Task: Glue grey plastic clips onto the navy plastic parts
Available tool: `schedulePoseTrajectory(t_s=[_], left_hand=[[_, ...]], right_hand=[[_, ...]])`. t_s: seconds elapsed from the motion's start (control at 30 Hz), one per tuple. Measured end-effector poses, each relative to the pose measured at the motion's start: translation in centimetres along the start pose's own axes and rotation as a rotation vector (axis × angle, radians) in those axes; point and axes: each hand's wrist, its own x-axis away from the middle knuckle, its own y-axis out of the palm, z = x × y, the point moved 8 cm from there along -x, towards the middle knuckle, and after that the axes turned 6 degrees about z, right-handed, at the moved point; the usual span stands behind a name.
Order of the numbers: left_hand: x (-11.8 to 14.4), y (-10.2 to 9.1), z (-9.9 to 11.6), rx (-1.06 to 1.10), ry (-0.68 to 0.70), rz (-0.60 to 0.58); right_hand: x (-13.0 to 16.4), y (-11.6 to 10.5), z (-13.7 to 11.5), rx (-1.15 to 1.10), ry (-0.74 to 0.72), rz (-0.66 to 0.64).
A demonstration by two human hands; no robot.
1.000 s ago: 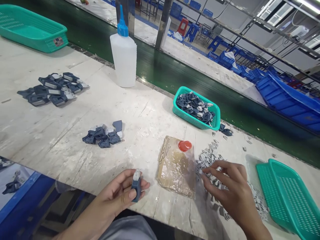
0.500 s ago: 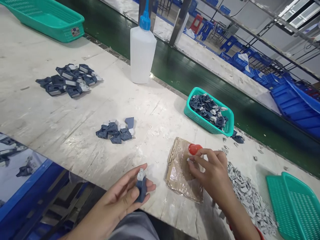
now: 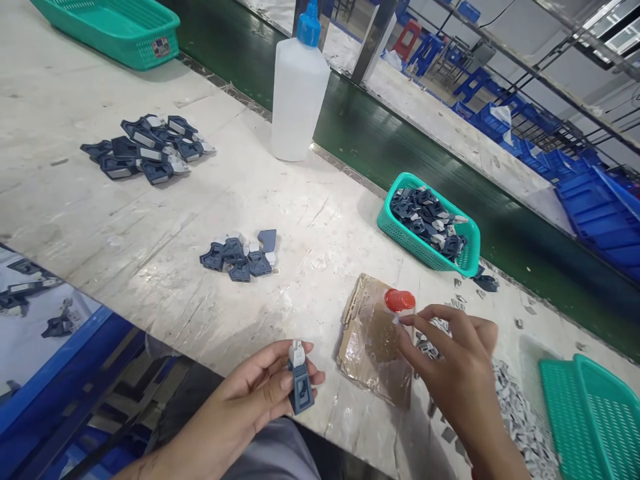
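My left hand [image 3: 255,387] is closed around a dark blue-grey plastic part [image 3: 301,393] with a light grey tip piece at its upper end. The part's recessed side faces me. My right hand [image 3: 450,360] pinches a small whitish piece [image 3: 397,320] between thumb and fingertips. That piece is just below a glossy red blob or cap [image 3: 400,300], and I cannot tell whether they touch. Under them lies a piece of cardboard [image 3: 370,353] wrapped in clear plastic. Loose small grey pieces [image 3: 520,420] are heaped beyond my right wrist.
Dark parts lie in two groups, a larger pile [image 3: 150,150] and a smaller one [image 3: 237,257]. A green basket [image 3: 387,220] holds more of them. A white squeeze bottle [image 3: 300,100] stands by the green belt [image 3: 425,153]. Other green baskets stand far left [image 3: 115,40] and right [image 3: 595,413].
The part in my left hand has turned, so its recessed face shows. My right hand has shifted slightly right along the red thing, still pinching the small piece. The whole view has shifted slightly.
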Motion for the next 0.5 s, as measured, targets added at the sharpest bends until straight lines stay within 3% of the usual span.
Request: schedulePoseTrajectory(t_s=[0.1, 0.37, 0.5], left_hand=[[-0.3, 0.3, -0.2, -0.002, 0.012, -0.024], [-0.7, 1.0, -0.7, -0.099, 0.086, -0.056], [-1.0, 1.0, -0.5, -0.157, 0.170, -0.027]], right_hand=[[0.2, -1.2, -0.4, 0.031, 0.020, 0.054], [1.5, -0.7, 0.1, 0.093, 0.096, 0.089], [1.4, -2.0, -2.5, 0.113, 0.065, 0.115]])
